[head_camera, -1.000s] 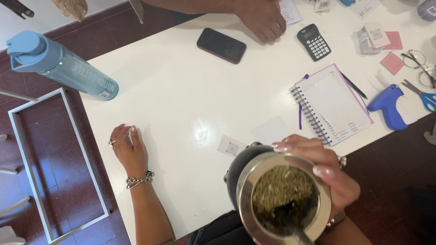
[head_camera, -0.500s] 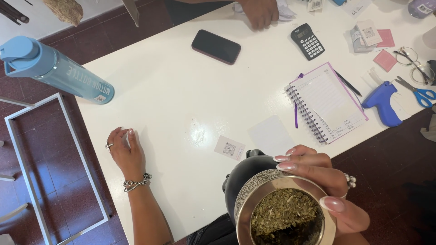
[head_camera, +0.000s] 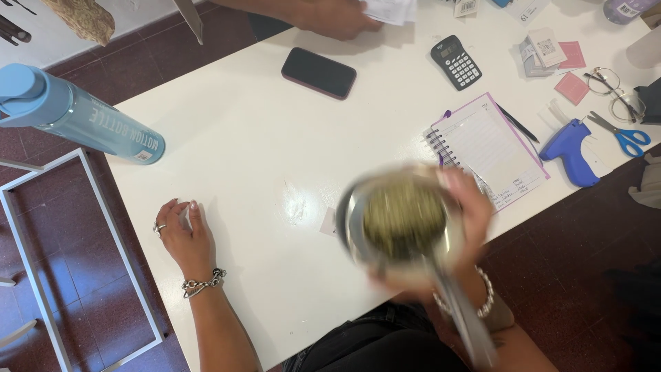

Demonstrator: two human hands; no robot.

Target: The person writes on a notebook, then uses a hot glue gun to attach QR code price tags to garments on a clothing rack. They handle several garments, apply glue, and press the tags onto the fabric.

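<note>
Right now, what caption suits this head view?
Right hand lifts a blurred round metal-rimmed cup of green herb; left hand rests on white table.

Dark phone (head_camera: 319,72), screen blank, at 12 o'clock on white table (head_camera: 261,158). Black calculator (head_camera: 456,62) with small grey display at 1 o'clock. White label (head_camera: 142,156) on blue bottle (head_camera: 76,114) at 10 o'clock. White-and-pink tags (head_camera: 551,49) at 2 o'clock.

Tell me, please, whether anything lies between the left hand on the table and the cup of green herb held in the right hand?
Nothing visible: only bare white table separates the left hand from the blurred cup in the right hand.
</note>
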